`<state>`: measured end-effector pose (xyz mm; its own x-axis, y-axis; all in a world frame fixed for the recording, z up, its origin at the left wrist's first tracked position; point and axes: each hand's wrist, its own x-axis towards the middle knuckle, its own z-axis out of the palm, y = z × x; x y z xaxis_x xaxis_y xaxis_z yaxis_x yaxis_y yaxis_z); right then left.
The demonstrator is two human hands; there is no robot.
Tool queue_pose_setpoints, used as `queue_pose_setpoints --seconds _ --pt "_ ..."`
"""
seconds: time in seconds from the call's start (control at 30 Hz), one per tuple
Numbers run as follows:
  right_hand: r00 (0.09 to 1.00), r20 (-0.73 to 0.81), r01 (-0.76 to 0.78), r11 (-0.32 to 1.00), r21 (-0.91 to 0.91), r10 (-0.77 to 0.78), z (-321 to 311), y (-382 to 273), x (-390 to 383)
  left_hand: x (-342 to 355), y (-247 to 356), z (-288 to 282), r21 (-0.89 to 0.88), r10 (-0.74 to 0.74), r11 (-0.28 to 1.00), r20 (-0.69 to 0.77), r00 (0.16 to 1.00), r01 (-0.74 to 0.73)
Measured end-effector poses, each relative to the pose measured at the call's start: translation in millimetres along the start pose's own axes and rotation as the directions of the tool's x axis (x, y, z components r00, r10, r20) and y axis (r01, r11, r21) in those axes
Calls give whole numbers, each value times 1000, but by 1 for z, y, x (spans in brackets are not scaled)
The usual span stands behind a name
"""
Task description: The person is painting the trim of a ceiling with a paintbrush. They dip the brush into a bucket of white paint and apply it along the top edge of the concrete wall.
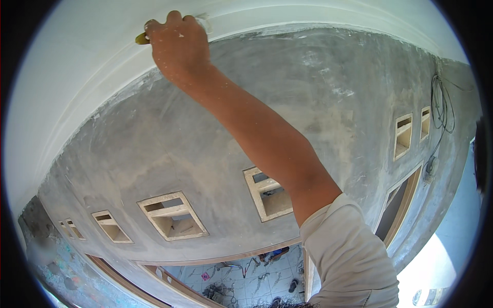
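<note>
My right arm reaches up from the lower right to the white cornice (287, 15), where wall and ceiling meet. Closed in a fist, my right hand (179, 43) grips a tool with a yellow-green handle (141, 38). The handle's end sticks out at the left of the fist. Past the knuckles on the other side is a pale, greyish patch against the cornice; I cannot tell whether it is the tool's working end. White specks dot the hand and forearm. My left hand is outside the picture.
Below the cornice stretches a grey plastered wall (128, 138) with framed vent openings (174, 215). A doorway shows a tiled floor (241, 282) with scattered items. At the right, a coil of cable (442, 105) hangs by another door frame (405, 205).
</note>
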<state>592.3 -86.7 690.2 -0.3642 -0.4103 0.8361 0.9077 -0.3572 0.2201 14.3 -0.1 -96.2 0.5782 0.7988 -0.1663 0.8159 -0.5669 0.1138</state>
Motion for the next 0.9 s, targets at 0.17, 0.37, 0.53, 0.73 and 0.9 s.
queue_pose_setpoints --seconds 0.17,0.37,0.53,0.73,0.9 --pt "999 15 26 924 381 -34 10 -76 1 -13 -3 3 7 1 1000 -18 1000 0" --pt "969 215 -218 839 499 124 -20 16 -4 -11 -7 9 4 23 1000 -37 999 -23" --pt "871 232 -483 671 562 433 -95 183 -7 6 -10 5 -62 44 997 -10 999 -44" --pt "886 -115 -441 894 85 448 -187 305 -4 17 1 -7 -16 41 999 57 998 -40" --pt "983 -158 -145 925 -352 94 -140 255 -36 21 8 -21 -13 -12 1000 76 997 13"
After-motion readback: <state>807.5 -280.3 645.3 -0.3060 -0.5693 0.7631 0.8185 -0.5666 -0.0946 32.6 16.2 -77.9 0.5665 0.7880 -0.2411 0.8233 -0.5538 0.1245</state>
